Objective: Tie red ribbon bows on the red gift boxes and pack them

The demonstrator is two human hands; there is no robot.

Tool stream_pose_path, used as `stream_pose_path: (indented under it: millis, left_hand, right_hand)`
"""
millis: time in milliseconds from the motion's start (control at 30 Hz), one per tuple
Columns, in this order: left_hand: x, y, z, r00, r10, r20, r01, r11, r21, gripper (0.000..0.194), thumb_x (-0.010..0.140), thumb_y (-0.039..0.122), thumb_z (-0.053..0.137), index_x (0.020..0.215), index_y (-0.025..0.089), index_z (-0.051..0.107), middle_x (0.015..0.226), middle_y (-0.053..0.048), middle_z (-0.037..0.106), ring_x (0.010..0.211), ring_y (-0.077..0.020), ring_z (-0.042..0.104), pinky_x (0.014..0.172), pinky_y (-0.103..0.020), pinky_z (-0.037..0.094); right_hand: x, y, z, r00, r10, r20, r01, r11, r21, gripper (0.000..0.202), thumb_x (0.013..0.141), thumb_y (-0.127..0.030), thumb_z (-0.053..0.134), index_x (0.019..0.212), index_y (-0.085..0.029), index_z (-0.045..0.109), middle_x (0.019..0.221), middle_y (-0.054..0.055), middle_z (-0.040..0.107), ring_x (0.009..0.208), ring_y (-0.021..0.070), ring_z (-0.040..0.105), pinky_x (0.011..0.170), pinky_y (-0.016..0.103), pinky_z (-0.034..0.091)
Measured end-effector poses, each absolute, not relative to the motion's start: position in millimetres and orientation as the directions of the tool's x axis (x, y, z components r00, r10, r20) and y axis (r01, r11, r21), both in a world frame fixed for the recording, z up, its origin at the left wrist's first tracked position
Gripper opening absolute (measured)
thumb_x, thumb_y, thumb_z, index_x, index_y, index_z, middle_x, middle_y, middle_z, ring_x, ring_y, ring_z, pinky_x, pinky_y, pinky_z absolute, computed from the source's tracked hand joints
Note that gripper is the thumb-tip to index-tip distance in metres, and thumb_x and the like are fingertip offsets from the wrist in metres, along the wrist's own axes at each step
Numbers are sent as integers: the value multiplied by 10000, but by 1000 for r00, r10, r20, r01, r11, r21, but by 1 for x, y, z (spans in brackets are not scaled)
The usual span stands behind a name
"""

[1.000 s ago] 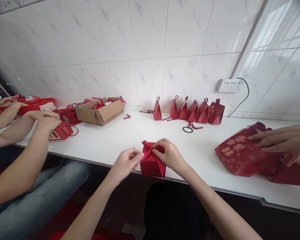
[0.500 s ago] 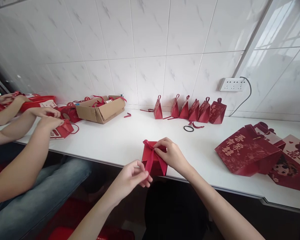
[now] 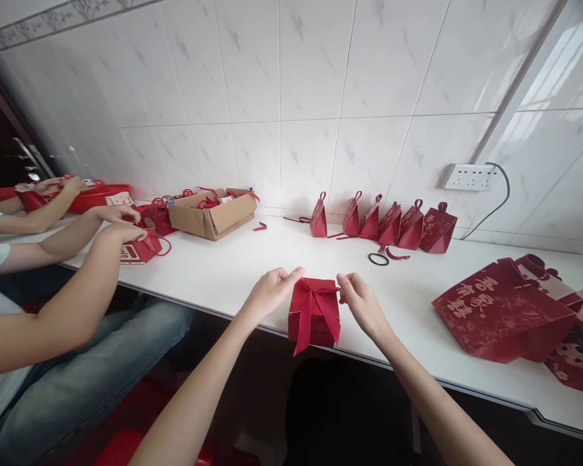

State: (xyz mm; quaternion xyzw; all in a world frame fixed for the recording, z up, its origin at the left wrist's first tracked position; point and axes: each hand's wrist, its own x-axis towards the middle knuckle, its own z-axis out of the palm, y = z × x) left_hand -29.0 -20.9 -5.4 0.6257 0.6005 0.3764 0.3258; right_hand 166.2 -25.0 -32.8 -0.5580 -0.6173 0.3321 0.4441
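Note:
A small red gift box (image 3: 297, 317) stands at the front edge of the white table, with a dark pink ribbon (image 3: 315, 307) tied in a bow on it. The ribbon's two tails hang down the near side, one past the table edge. At the box's upper left, my left hand (image 3: 274, 291) pinches one loop of the bow between thumb and fingers. My right hand (image 3: 359, 296) pinches the other loop at the upper right. The fingertips partly cover both loops.
Several small red bags (image 3: 389, 223) line the wall, with a black ring (image 3: 377, 259) before them. Larger red bags (image 3: 502, 310) sit at right. A cardboard box (image 3: 214, 217) of ribbons stands at the back left. Co-workers' hands (image 3: 121, 220) handle red boxes at left.
My left hand has left the hanging ribbon tail and risen to the bow's left loop. The right hand has shifted to the right loop. The view has turned slightly left.

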Motion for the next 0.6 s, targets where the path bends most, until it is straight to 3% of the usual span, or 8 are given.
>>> stream_pose_path:
  millis: [100, 300, 467, 600]
  left_hand:
    - [-14, -17, -13, -17, 997, 78, 510, -58, 858, 518, 733, 624, 501, 524, 220, 252, 487, 51, 261, 444, -104, 282, 481, -261, 194]
    - [-16, -20, -24, -38, 998, 51, 453, -29, 891, 300, 759, 375, 489, 560, 211, 336, 520, 51, 308, 475, -104, 298, 490, -252, 203]
    - [-18, -32, -30, -37, 990, 140, 308, -122, 944, 324, 803, 361, 447, 575, 204, 278, 558, 50, 247, 501, -97, 249, 494, -247, 203]
    - [-15, -38, -38, -75, 983, 168, 215, -148, 965, 406, 832, 409, 450, 558, 202, 233, 546, 47, 213, 500, -97, 208, 485, -259, 185]
  right_hand:
    - [168, -27, -34, -91, 993, 70, 427, 103, -898, 515, 814, -675, 370, 592, -212, 388, 554, -27, 442, 550, 139, 459, 577, 274, 363]
    - [168, -29, -27, -105, 994, -8, 404, 35, -914, 516, 782, -654, 406, 533, -221, 273, 499, -51, 304, 480, 102, 289, 507, 261, 247]
    - [173, -33, -25, -193, 980, 51, 353, 118, -928, 380, 776, -555, 485, 640, -202, 453, 548, -45, 434, 521, 111, 391, 529, 250, 309]
    - [175, -33, -34, -259, 959, 111, 198, 165, -966, 393, 795, -570, 502, 695, -191, 473, 643, -16, 519, 634, 135, 499, 645, 280, 393]
